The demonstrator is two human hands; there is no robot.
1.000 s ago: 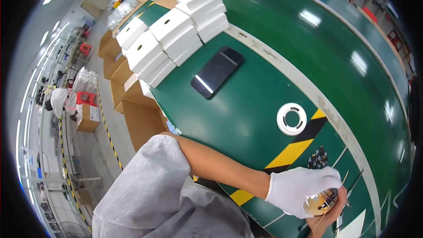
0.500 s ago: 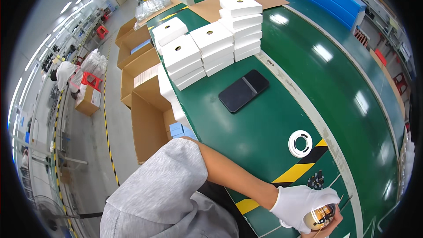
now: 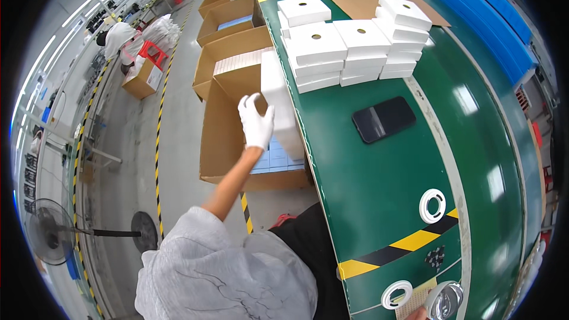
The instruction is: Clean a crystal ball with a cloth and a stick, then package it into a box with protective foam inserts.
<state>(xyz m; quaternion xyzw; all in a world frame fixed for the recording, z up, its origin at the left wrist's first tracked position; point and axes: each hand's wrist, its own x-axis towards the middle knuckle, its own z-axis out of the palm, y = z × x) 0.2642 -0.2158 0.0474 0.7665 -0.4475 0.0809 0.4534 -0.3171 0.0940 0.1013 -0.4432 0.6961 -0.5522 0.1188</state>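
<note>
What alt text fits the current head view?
A gloved left hand, open, hovers over a cardboard box containing blue boxes. The right hand holds a round shiny part, bottom right; stacked white boxes, a phone and white rings lie on the green table.

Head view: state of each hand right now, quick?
Left hand: open, nothing visible in it, over the carton.
Right hand: holding the shiny round part, mostly out of frame.

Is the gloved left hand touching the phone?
No, the left hand is over an open carton, while the phone lies apart on the green table.
</note>
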